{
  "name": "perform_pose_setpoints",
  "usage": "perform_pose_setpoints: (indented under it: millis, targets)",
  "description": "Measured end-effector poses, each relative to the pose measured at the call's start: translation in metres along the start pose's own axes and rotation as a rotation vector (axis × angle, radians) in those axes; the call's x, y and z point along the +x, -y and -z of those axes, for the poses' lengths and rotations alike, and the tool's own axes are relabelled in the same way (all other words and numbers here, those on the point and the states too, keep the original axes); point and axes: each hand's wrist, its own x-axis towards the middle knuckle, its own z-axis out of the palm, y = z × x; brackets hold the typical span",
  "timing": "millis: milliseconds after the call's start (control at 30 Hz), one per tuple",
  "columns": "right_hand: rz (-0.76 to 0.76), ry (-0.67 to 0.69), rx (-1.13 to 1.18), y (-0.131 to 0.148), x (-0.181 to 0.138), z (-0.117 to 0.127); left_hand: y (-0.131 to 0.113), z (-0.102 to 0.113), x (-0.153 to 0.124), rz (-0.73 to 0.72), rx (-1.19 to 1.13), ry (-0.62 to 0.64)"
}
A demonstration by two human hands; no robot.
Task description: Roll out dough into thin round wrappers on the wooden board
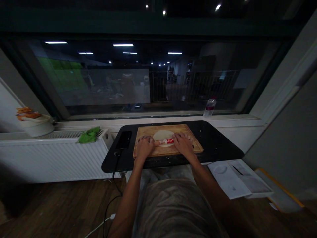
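A wooden cutting board lies on a small black table, and a flat round of pale dough rests on it. Across the dough runs a slim rolling pin with a red and white label or wrap round its middle. My left hand is closed over the pin's left end, near the board's left edge. At the other end, my right hand is wrapped over the pin at the dough's right side. Both hands hide the ends of the pin.
On the black table, a phone lies left of the board with a cable attached. A plastic bottle stands on the windowsill. A green cloth and a white pot sit on the radiator. Papers lie at right.
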Motion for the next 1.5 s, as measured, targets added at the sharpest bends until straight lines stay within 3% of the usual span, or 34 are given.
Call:
perform_pose_setpoints:
  millis: [1500]
  targets:
    - [-0.001, -0.044, 0.031, -0.0009, -0.0029, -0.0029, -0.0007, 0.0034, -0.0019, -0.001, 0.014, 0.021]
